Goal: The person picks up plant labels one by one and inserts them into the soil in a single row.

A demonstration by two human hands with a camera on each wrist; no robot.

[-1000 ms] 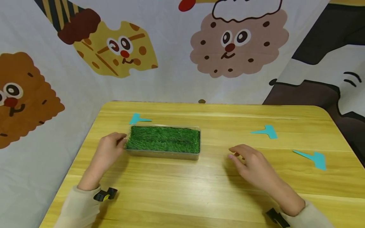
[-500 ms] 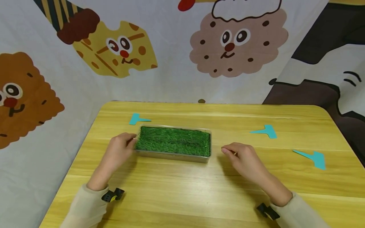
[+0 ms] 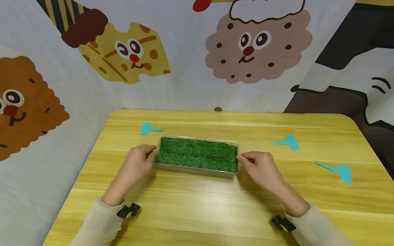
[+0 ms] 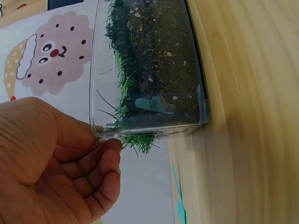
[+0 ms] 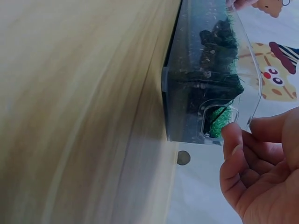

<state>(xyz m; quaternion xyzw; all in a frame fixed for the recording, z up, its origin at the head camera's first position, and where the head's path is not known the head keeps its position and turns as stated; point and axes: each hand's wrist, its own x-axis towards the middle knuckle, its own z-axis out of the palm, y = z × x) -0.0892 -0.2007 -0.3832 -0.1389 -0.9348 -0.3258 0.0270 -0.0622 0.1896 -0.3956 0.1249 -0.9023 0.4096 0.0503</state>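
Observation:
A clear plastic box (image 3: 194, 171) filled with green artificial-looking grass (image 3: 197, 154) stands on the table in the head view. My left hand (image 3: 136, 162) pinches the rim at its left end between thumb and fingers. At the opposite end, thumb and index finger of my right hand (image 3: 261, 169) pinch the rim. Through the clear wall in the left wrist view show dark soil (image 4: 161, 51) with pale bits and a bluish rounded piece (image 4: 156, 105). A moulded arched outline marks the end wall (image 5: 184, 112) in the right wrist view, close by my right fingertips.
Three flat teal T-shaped plant labels lie on the wooden table (image 3: 191, 212): one label (image 3: 145, 128) behind the box to the left, another label (image 3: 290, 142) at the right, and a third label (image 3: 344, 173) farther right. Behind the table hangs a printed cloth (image 3: 184, 95).
The box has slid to the right with my left hand at its left end. My right hand has moved left, closed its fingers and now pinches the box's right end.

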